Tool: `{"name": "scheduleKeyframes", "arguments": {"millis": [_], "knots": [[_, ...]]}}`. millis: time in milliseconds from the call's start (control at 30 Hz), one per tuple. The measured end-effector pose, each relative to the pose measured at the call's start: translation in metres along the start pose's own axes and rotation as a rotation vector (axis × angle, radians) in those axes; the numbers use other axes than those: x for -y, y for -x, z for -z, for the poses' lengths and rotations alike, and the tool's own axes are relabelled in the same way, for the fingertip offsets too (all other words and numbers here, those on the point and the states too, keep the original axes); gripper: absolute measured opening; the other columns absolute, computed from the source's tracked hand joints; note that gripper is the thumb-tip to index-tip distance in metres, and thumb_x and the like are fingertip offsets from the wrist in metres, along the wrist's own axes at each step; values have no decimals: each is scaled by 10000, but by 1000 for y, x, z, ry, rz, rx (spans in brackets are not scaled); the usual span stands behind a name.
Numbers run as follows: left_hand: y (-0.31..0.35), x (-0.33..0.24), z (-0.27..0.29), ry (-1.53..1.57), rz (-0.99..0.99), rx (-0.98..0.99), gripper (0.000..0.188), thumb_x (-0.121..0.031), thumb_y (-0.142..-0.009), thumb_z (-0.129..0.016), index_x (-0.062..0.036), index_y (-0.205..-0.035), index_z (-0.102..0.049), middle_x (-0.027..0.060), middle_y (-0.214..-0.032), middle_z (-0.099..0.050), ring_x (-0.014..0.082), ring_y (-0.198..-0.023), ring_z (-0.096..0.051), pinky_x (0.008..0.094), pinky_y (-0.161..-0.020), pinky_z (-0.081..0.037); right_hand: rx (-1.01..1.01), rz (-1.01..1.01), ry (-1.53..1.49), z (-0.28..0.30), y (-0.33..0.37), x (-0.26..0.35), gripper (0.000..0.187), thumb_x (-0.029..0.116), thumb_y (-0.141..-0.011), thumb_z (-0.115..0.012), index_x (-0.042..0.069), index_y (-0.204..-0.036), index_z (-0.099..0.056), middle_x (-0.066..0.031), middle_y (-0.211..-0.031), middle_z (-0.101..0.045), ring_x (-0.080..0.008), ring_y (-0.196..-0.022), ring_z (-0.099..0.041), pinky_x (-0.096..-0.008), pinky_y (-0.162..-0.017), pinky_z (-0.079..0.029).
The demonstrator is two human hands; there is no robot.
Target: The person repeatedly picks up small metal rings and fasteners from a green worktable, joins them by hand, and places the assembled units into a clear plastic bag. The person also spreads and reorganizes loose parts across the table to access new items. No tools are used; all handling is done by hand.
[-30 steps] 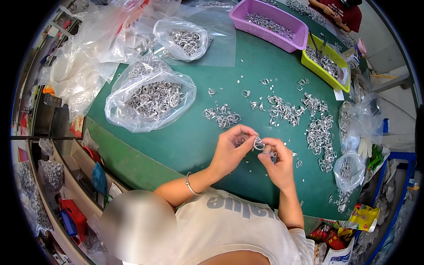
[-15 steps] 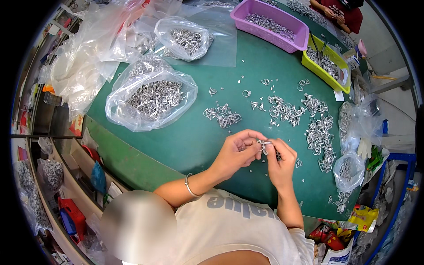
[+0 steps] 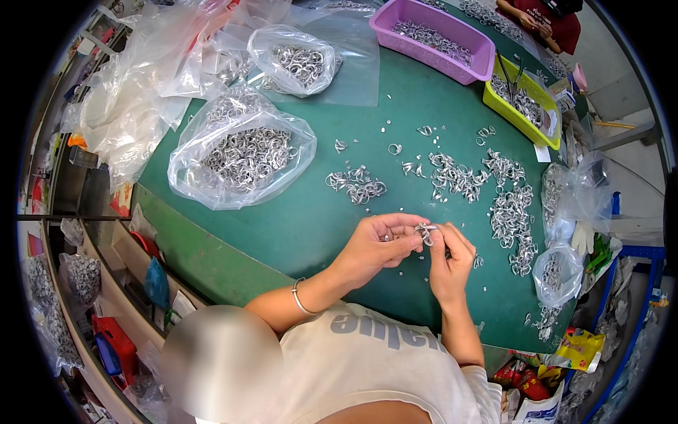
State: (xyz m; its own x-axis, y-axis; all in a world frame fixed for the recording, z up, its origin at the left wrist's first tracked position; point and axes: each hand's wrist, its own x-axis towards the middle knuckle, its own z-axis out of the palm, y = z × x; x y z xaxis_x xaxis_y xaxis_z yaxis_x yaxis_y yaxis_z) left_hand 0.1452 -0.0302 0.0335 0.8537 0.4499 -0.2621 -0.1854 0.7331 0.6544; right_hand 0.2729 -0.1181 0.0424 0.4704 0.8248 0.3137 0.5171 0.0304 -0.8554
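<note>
Small silver-grey metal rings [image 3: 425, 232] are pinched between my two hands above the green table. My left hand [image 3: 381, 244] holds them between thumb and fingertips, its other fingers curled. From the right, my right hand [image 3: 450, 260] pinches the same rings with thumb and forefinger; its remaining fingers are bent. How many rings are held is hard to make out. A small pile of rings [image 3: 357, 185] lies just beyond my left hand. To the right of my right hand spreads a larger heap of rings [image 3: 512, 226], with another heap [image 3: 458, 178] farther back.
Two open plastic bags of rings, one nearer [image 3: 300, 152] and one farther [image 3: 332, 78], stand at the left. A purple basket [image 3: 431, 61] and a lime-green basket [image 3: 522, 124] hold metal parts at the back right. Across the table, another person's hands [image 3: 537, 27] are busy.
My hands have shifted very slightly, and the left fingers sit a little lower. The rings between them have turned and show more plainly. The piles look the same.
</note>
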Motion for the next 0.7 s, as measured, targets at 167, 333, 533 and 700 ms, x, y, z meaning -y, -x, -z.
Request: {"name": "scheduleKeyframes", "arguments": {"millis": [167, 333, 533, 700], "knots": [[1, 5, 1, -29, -45, -48, 304, -55, -860, -605, -5, -1158, -573, 48, -847, -617, 17, -575, -404, 172, -456, -258, -45, 14, 7, -6, 1, -2, 119, 46, -874, -552, -50, -871, -622, -73, -630, -493, -121, -513, -416, -264, -459, -316], [3, 7, -1, 65, -78, -8, 288, -49, -863, -601, -9, -1148, -578, 52, -875, -629, 19, -585, -415, 175, -463, -273, -84, 69, 41, -10, 4, -1, 111, 30, -870, -546, -50, -895, -618, -80, -636, -501, -129, -517, -436, -267, -459, -337], [1, 10, 4, 2, -114, -58, 267, -46, -862, -602, -7, -1126, -585, 42, -881, -628, 20, -582, -421, 172, -473, -289, -91, 105, 24, -7, 3, -3, 112, -37, -818, -582, -32, -922, -623, -72, -636, -515, -130, -512, -457, -244, -456, -352], [1, 13, 3, -15, -122, -170, 239, -48, -866, -597, -3, -1101, -597, 27, -850, -616, 19, -579, -421, 172, -471, -297, -99, 222, -4, -3, 5, -9, 176, -77, -751, -632, -13, -913, -662, -66, -629, -518, -117, -514, -465, -239, -447, -349]]}}
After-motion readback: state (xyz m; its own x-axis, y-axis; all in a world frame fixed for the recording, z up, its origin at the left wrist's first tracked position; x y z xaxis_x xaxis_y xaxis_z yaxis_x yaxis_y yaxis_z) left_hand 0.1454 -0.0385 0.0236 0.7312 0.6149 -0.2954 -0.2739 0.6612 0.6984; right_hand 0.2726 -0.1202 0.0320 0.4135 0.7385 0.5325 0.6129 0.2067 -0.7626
